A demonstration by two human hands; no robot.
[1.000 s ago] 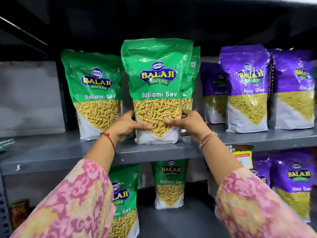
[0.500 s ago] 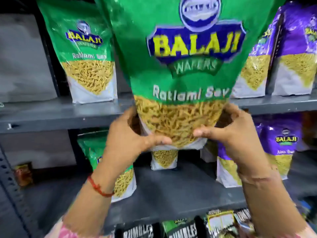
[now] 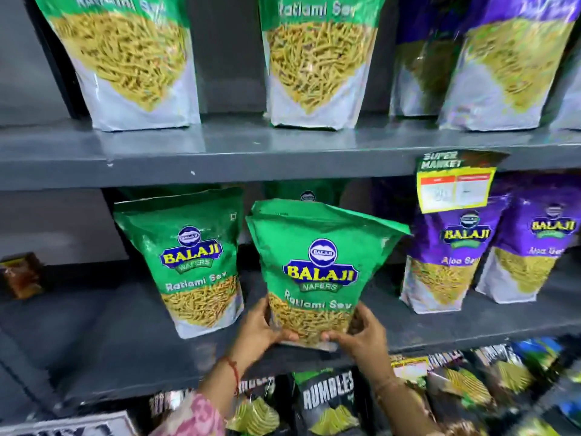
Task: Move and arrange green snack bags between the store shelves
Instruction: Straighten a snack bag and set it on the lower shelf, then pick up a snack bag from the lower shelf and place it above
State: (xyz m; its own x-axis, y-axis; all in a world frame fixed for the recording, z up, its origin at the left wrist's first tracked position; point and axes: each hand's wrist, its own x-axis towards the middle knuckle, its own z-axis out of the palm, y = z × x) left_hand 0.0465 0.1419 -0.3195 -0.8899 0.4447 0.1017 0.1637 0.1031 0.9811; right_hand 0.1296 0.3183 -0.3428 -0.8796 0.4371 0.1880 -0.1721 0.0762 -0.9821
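Observation:
I hold a green Balaji Ratlami Sev bag [image 3: 317, 265] upright at the front of the middle shelf [image 3: 110, 347]. My left hand [image 3: 261, 328] grips its lower left corner and my right hand [image 3: 361, 335] grips its lower right corner. A second green bag [image 3: 191, 262] stands just left of it on the same shelf. Another green bag [image 3: 308, 196] is mostly hidden behind the held one. Two more green bags [image 3: 129, 58] [image 3: 317, 64] stand on the upper shelf [image 3: 220, 152].
Purple Balaji Aloo Sev bags [image 3: 452, 259] [image 3: 534, 250] stand right of the held bag, with more purple bags [image 3: 509, 67] above. A yellow price tag [image 3: 452, 187] hangs from the upper shelf edge. Black Rumbles packs [image 3: 327, 401] fill the lowest shelf. A small brown packet [image 3: 19, 275] sits far left.
Both hands carried the green bag down from the upper shelf to the middle shelf. The view tilted downward, so the lower shelves now show.

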